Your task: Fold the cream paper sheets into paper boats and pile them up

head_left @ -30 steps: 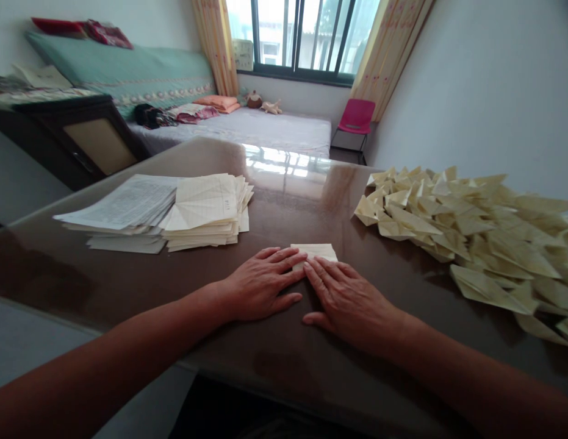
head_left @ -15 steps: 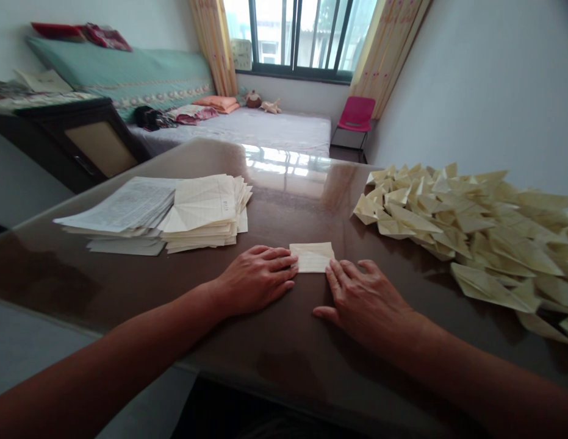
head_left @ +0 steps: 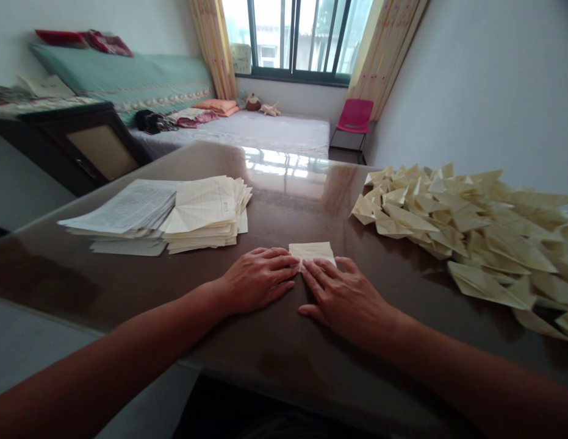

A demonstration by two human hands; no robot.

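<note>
A small folded piece of cream paper [head_left: 312, 249] lies flat on the brown glossy table [head_left: 284, 213]. The fingertips of my left hand [head_left: 260, 279] rest on its lower left corner, with the palm down and the fingers laid out flat. My right hand [head_left: 345, 299] is also palm down, its fingers stretched over the lower edge of the paper and its thumb spread to the side. Part of the lower edge is hidden under my fingers. Neither hand is wrapped round anything.
Stacks of printed sheets [head_left: 123, 207] and creased cream sheets [head_left: 201, 210] lie at the table's left. A large heap of folded paper pieces [head_left: 476, 222] covers its right side. Behind the table are a bed [head_left: 274, 131], a pink chair [head_left: 355, 116] and a dark cabinet [head_left: 100, 143].
My right hand has slid left along the paper's lower edge, from its right corner toward my left fingertips. My left hand has stayed almost in place.
</note>
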